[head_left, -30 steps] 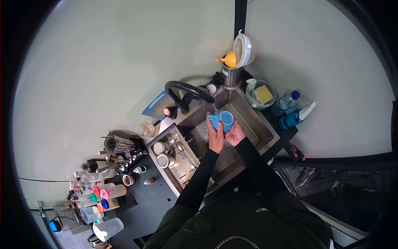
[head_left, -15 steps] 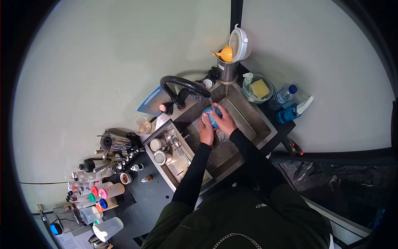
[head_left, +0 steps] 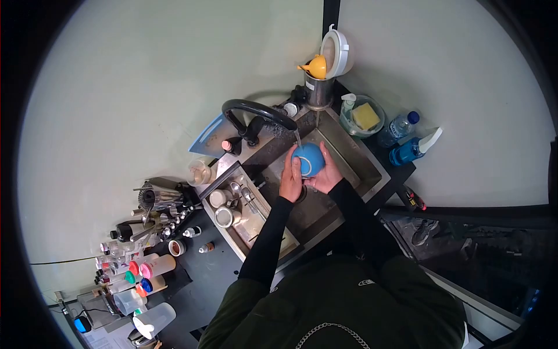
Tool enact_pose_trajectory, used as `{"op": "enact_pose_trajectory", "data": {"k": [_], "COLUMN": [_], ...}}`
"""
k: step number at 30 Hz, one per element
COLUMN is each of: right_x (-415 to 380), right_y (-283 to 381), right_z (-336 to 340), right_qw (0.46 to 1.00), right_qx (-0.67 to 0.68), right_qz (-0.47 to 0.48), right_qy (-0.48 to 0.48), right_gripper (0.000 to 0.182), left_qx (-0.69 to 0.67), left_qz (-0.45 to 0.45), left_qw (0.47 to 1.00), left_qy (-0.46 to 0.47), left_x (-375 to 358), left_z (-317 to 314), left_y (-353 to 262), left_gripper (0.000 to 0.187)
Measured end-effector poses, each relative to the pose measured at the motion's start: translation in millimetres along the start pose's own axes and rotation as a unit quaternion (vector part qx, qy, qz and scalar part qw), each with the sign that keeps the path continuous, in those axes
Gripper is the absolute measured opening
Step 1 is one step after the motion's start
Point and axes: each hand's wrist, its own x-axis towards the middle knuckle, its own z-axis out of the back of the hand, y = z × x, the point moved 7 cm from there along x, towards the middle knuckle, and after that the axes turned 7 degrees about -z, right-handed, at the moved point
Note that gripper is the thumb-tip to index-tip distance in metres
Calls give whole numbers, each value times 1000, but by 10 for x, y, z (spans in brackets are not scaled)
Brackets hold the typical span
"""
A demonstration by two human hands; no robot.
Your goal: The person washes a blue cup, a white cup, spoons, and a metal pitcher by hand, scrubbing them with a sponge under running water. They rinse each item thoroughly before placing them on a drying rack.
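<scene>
My left hand (head_left: 290,177) and my right hand (head_left: 327,173) hold a rounded blue cup or bowl (head_left: 313,157) between them, over the sink (head_left: 360,152). Its underside, with a pale foot ring, faces up toward me. Water runs from the black faucet (head_left: 261,108) onto its upper edge. The left thumb lies across the blue side, and the right hand wraps the opposite side from below. The inside of the vessel is hidden.
Left of the sink basin, a drain tray (head_left: 268,230) carries metal cups and spoons. A yellow sponge (head_left: 365,117) sits in a clear tub (head_left: 379,129) at the right, beside a blue spray bottle (head_left: 407,152). Several squeeze bottles (head_left: 160,266) stand far left.
The blue vessel has turned so its ringed underside now shows. My right hand has shifted from on top of it to its right side and below.
</scene>
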Motion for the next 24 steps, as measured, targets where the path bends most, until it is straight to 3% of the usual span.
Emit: {"op": "enact_pose_trajectory", "data": {"k": [3, 5, 9, 11, 13, 15, 17, 18, 19, 22, 23, 24], "right_x": [-21, -12, -47, -39, -67, -38, 60, -8, 54, -3, -18, -145], "right_y": [-22, -5, 86, 38, 33, -43, -102, -87, -111, 65, 80, 196], "right_z": [-52, -9, -49, -151, -206, -207, 13, -30, 19, 72, 100, -9], "right_qw": [999, 1000, 999, 998, 998, 997, 972, 968, 968, 868, 868, 774], "right_qx": [7, 3, -19, -45, -36, -29, -229, -233, -234, -387, -387, -503], "right_qz": [14, 13, 0, -31, -31, -31, 49, 71, 72, 255, 253, 331], "right_qy": [44, 15, -37, 38, 49, 62, -29, -61, -60, -180, -180, -196], "right_gripper": [59, 59, 55, 54, 52, 50, 53, 68, 68, 92, 92, 94], "left_qx": [-16, 59, 72, 137, 137, 39, -6, -120, -233, -131, -105, -80], "left_qz": [55, 4, 32, 65, 92, 190, 186, 208, 227, 159, 143, 128], "left_qw": [998, 998, 997, 988, 986, 981, 982, 969, 943, 976, 982, 986], "left_qy": [-5, -27, -12, 25, 17, -25, -42, -56, -69, -67, -66, -66], "left_x": [-36, 4, 17, 33, 48, 44, 61, 41, 45, 50, 27, 5], "left_z": [-62, -58, -40, -22, -11, 22, 36, -3, -37, 86, 102, 120], "left_y": [75, -103, -128, -161, -114, 9, 457, 697, 760, 722, 700, 664], "left_gripper": [49, 49, 55, 63, 69, 69, 72, 72, 73, 67, 66, 64]}}
